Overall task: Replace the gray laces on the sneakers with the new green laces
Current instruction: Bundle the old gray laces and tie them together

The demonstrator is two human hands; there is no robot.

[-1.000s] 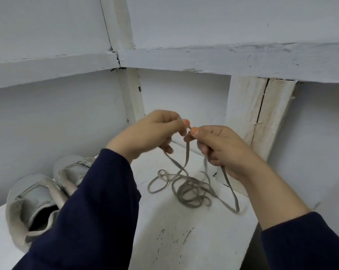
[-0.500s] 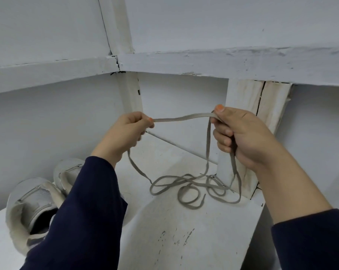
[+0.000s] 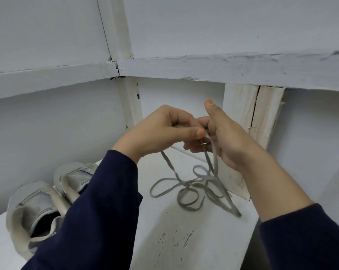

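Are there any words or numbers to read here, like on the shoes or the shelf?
None: no word, number, brand or sign can be read anywhere.
The sneakers show no label or logo from this side.
The gray lace is plain.
The white shelf has only dark specks that look like chipped paint, not letters.
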